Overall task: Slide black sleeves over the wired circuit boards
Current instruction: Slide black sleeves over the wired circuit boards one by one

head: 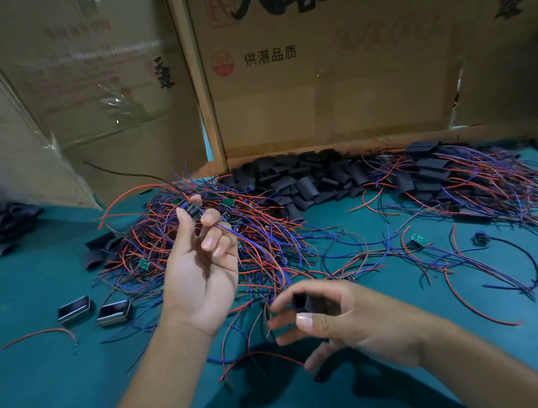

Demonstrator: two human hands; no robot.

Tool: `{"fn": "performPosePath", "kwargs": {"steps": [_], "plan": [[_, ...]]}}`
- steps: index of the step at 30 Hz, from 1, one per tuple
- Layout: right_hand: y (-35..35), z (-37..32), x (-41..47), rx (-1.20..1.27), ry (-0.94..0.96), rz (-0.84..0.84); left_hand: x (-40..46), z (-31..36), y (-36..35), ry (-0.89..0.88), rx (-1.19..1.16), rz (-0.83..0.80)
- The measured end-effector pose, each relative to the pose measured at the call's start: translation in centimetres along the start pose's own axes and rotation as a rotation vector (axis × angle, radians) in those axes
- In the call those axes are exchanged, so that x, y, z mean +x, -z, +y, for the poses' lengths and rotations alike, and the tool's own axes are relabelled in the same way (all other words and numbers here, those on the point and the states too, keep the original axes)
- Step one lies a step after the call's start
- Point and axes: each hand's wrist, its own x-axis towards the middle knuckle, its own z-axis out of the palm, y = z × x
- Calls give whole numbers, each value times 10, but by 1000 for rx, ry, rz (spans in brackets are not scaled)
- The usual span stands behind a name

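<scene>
A black sleeve [304, 302] sits pinched in my right hand [343, 323], low over the teal table [45, 391]. My left hand [200, 265] pinches a small wired circuit board [194, 211], raised above the red-and-blue wire tangle [231, 243]. Behind lies a heap of sleeves [305, 178] against cardboard [329, 74].

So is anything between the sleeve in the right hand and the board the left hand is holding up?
Nothing solid shows. The right hand pinches a black sleeve, and the left hand holds a wired circuit board up above the wire pile. The board's own trailing wires hang in that gap.
</scene>
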Motion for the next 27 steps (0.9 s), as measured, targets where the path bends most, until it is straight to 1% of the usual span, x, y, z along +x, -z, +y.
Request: {"fn": "performPosePath", "kwargs": {"steps": [3, 6, 10, 14, 16, 17, 21, 27], "plan": [[-9, 4, 6, -56, 109, 103, -1, 0, -1, 4, -16, -27], [-16, 8, 10, -71, 196, 199, -2, -1, -2, -18, 93, -24], [-22, 13, 13, -186, 244, 310, -4, 0, -4, -53, 188, -53], [-22, 16, 13, -354, 278, 473, -4, 1, -2, -59, 215, -54], [-20, 16, 12, -400, 279, 524, -4, 2, -2, -55, 201, -51], [-19, 15, 12, -396, 276, 517, -4, 2, -3, -50, 186, -54], [-22, 16, 13, -292, 284, 395, -4, 3, -2, -38, 162, -80], [-24, 15, 13, -131, 295, 343, -5, 2, 0, 14, 173, -142]]}}
